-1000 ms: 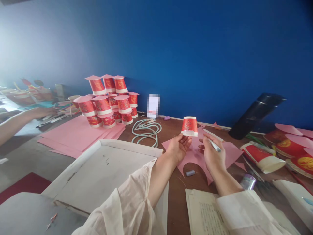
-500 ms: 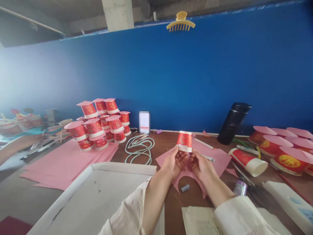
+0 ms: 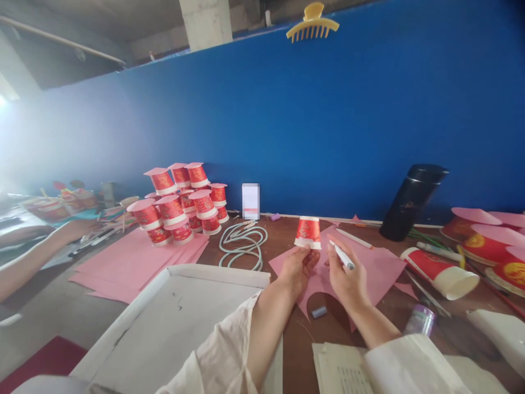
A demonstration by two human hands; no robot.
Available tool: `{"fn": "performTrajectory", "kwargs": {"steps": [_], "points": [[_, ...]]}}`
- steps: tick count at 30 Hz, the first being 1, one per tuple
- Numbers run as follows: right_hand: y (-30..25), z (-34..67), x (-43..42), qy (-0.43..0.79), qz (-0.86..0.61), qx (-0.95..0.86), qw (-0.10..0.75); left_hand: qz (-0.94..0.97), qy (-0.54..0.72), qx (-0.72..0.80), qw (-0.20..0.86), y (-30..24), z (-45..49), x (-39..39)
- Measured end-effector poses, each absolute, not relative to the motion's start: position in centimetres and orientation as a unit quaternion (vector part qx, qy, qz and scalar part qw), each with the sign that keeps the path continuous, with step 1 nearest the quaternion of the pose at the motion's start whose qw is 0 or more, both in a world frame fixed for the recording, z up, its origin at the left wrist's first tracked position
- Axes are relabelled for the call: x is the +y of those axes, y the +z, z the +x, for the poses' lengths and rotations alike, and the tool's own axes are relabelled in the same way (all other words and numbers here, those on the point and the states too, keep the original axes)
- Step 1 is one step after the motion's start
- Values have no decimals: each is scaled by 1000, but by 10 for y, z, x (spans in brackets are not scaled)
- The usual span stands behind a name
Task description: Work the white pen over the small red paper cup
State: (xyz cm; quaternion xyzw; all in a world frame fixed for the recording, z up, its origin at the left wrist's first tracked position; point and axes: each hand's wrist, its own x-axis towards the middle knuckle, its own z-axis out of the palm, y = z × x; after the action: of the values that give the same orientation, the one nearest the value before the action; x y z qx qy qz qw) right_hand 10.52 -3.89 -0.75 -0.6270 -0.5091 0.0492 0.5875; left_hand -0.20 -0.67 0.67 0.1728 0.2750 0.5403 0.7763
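While the left hand (image 3: 301, 269) holds an upside-down red cup (image 3: 307, 231) near its rim above the pink sheet (image 3: 382, 265), toward the far edge of the tabletop (image 3: 297, 347), the right hand (image 3: 348, 282) grips a white marker (image 3: 342, 255); a black bottle (image 3: 411, 203) stands near that edge.

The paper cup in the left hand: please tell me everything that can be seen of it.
The paper cup is red with a gold-toned design, a broad white band at the rim and a thin white edge at the base. It is upside down, raised above the table; the left hand holds it by the rim. The right hand, with a white pen, is apart. Its inside is hidden.
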Motion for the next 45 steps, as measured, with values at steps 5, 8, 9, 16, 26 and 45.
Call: {"fn": "performTrajectory", "kwargs": {"steps": [5,8,9,16,26,45], "points": [[-1,97,-42,-61,-564,-595,569,173,540,258,783,4,-2,-5],[-1,97,-41,-65,-574,-600,553,175,541,258,781,5,-2,-5],[-1,97,-40,-58,-585,-595,547,178,541,259,780,5,-3,-5],[0,99,-40,-33,-613,-586,528,192,536,263,779,3,-1,-3],[1,98,-41,-50,-618,-584,524,195,542,246,780,-5,1,1],[3,98,-42,-54,-624,-582,518,195,538,253,780,0,0,0]]}}
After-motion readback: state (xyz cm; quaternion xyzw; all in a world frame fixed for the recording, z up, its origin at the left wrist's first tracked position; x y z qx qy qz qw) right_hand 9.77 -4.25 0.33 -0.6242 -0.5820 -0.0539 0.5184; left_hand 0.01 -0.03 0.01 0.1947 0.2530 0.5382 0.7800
